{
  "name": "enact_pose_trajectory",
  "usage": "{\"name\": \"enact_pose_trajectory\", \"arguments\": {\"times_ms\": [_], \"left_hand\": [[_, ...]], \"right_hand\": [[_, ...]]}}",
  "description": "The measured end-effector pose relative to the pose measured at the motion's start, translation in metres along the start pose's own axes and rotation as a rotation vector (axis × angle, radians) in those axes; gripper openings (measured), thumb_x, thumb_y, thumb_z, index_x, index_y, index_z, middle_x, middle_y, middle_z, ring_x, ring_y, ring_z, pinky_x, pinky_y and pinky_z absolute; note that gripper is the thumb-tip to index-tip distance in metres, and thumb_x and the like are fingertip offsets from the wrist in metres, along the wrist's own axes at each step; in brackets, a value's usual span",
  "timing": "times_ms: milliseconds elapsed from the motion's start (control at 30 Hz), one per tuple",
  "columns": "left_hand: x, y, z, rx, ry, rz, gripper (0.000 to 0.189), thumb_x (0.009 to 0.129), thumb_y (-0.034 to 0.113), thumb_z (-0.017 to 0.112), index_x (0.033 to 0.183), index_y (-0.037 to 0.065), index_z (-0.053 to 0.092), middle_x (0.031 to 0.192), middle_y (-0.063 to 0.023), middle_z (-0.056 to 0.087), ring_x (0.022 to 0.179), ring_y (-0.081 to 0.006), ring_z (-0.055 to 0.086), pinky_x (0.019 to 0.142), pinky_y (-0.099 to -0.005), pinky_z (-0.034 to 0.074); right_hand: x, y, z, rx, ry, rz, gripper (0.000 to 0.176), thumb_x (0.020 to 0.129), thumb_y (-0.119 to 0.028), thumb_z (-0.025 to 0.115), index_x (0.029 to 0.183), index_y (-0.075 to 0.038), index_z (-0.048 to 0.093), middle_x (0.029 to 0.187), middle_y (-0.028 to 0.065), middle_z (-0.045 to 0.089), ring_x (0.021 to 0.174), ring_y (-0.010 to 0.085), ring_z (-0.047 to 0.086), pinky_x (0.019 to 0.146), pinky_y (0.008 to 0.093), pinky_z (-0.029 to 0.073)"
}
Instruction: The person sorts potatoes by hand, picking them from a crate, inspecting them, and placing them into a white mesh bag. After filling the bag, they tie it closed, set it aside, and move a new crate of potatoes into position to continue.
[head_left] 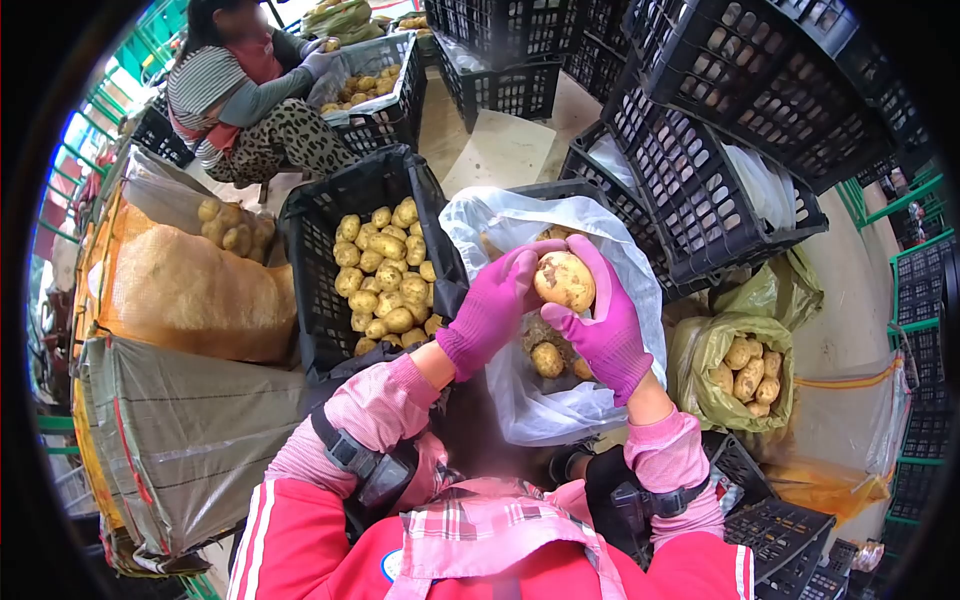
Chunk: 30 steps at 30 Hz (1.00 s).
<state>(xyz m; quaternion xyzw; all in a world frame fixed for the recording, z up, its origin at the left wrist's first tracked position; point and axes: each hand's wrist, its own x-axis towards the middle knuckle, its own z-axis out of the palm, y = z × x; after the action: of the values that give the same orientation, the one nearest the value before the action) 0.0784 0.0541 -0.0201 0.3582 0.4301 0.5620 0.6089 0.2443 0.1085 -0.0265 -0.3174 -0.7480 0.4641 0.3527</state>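
Note:
A yellow potato (565,281) with brown patches is between my two purple-gloved hands. My right hand (612,335) is closed on it, with fingers along its upper right side and the thumb at its lower edge. From the left side, my left hand (497,308) also grips the potato, its fingertips partly hidden. Beneath my hands is a crate lined with a white plastic bag (520,405), where several potatoes (547,360) lie. To the left, a black crate (308,270) lined with dark cloth holds many yellow potatoes (385,270).
Stacked black crates (690,190) rise at the right. A green bag of potatoes (685,375) stands below them, and a large orange mesh sack (200,290) is on the left. Another person (245,95) sits at the upper left beside a lined potato crate (400,115).

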Motion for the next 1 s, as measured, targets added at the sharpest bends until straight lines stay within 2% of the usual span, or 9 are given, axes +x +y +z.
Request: {"name": "enact_pose_trajectory", "arguments": {"times_ms": [33, 167, 267, 467, 567, 700, 867, 933, 1000], "left_hand": [[-0.001, 0.0, 0.0, -0.089, -0.021, 0.006, 0.048, 0.105, 0.04, 0.04, 0.138, 0.005, 0.047, 0.122, -0.0091, 0.06, 0.099, -0.0148, 0.061, 0.085, -0.0296, 0.052], [0.001, -0.005, -0.007, 0.549, -0.071, 0.26, 0.05, 0.104, 0.038, 0.044, 0.141, 0.004, 0.043, 0.122, -0.011, 0.059, 0.102, -0.0142, 0.06, 0.085, -0.0275, 0.051], [-0.005, -0.007, 0.008, 0.472, 0.091, 0.253, 0.05, 0.104, 0.036, 0.044, 0.14, 0.0, 0.045, 0.131, -0.0109, 0.056, 0.114, -0.0156, 0.055, 0.093, -0.0264, 0.047], [0.0, -0.007, -0.003, 0.346, 0.074, 0.335, 0.046, 0.104, 0.033, 0.046, 0.138, 0.002, 0.047, 0.121, -0.0134, 0.062, 0.105, -0.0193, 0.062, 0.09, -0.0306, 0.05], [-0.005, 0.0, -0.009, 0.195, 0.018, 0.148, 0.046, 0.104, 0.034, 0.045, 0.136, 0.001, 0.048, 0.119, -0.0111, 0.063, 0.104, -0.0185, 0.062, 0.088, -0.0306, 0.051], [-0.004, 0.012, 0.0, -0.248, -0.103, -0.371, 0.058, 0.101, 0.05, 0.043, 0.139, 0.007, 0.046, 0.125, -0.0058, 0.058, 0.1, -0.0127, 0.063, 0.086, -0.0277, 0.054], [-0.011, 0.016, -0.004, 0.027, -0.127, 0.037, 0.063, 0.097, 0.04, 0.058, 0.145, 0.005, 0.039, 0.137, -0.009, 0.049, 0.119, -0.0173, 0.055, 0.1, -0.0335, 0.048], [-0.006, 0.008, -0.007, 0.275, -0.159, 0.283, 0.065, 0.096, 0.035, 0.062, 0.146, 0.004, 0.035, 0.14, -0.0124, 0.046, 0.123, -0.0188, 0.052, 0.102, -0.0347, 0.047], [-0.008, 0.007, -0.005, 0.308, -0.145, 0.301, 0.069, 0.093, 0.034, 0.066, 0.146, 0.003, 0.035, 0.142, -0.0128, 0.045, 0.126, -0.0193, 0.049, 0.104, -0.0344, 0.045]], "right_hand": [[0.0, -0.002, -0.001, -0.01, -0.01, -0.001, 0.087, 0.078, -0.038, 0.08, 0.144, -0.002, 0.038, 0.139, 0.018, 0.049, 0.131, 0.0305, 0.047, 0.109, 0.0385, 0.037], [0.001, -0.006, 0.004, -0.147, 0.067, -0.076, 0.085, 0.075, -0.019, 0.081, 0.145, -0.002, 0.036, 0.14, 0.0193, 0.048, 0.131, 0.033, 0.047, 0.109, 0.0396, 0.038], [-0.006, -0.008, 0.015, -0.219, 0.089, -0.037, 0.082, 0.074, -0.008, 0.077, 0.145, -0.002, 0.036, 0.138, 0.0205, 0.048, 0.129, 0.0359, 0.047, 0.107, 0.0407, 0.039], [-0.011, -0.01, 0.021, -0.174, 0.154, -0.11, 0.08, 0.074, -0.009, 0.077, 0.143, -0.001, 0.038, 0.137, 0.0208, 0.048, 0.128, 0.0367, 0.048, 0.107, 0.0417, 0.039], [-0.006, -0.011, 0.022, -0.111, 0.191, -0.235, 0.084, 0.071, -0.006, 0.081, 0.144, -0.003, 0.039, 0.137, 0.0161, 0.05, 0.127, 0.0303, 0.05, 0.106, 0.0378, 0.04], [-0.009, -0.001, 0.023, -0.21, 0.237, -0.172, 0.081, 0.077, -0.021, 0.079, 0.144, -0.001, 0.038, 0.138, 0.0204, 0.048, 0.129, 0.0345, 0.048, 0.109, 0.0404, 0.037], [-0.004, -0.007, 0.009, 0.189, 0.078, 0.019, 0.073, 0.092, -0.043, 0.065, 0.144, 0.0, 0.037, 0.14, 0.0184, 0.048, 0.131, 0.028, 0.046, 0.109, 0.0367, 0.035], [0.0, -0.011, 0.002, 0.145, 0.036, 0.035, 0.07, 0.095, -0.045, 0.061, 0.144, 0.0, 0.037, 0.14, 0.0174, 0.047, 0.131, 0.0262, 0.045, 0.108, 0.0359, 0.036], [0.002, -0.015, -0.001, 0.124, 0.01, 0.039, 0.069, 0.097, -0.048, 0.056, 0.143, 0.001, 0.04, 0.139, 0.0176, 0.049, 0.13, 0.0251, 0.046, 0.107, 0.0353, 0.037]]}}
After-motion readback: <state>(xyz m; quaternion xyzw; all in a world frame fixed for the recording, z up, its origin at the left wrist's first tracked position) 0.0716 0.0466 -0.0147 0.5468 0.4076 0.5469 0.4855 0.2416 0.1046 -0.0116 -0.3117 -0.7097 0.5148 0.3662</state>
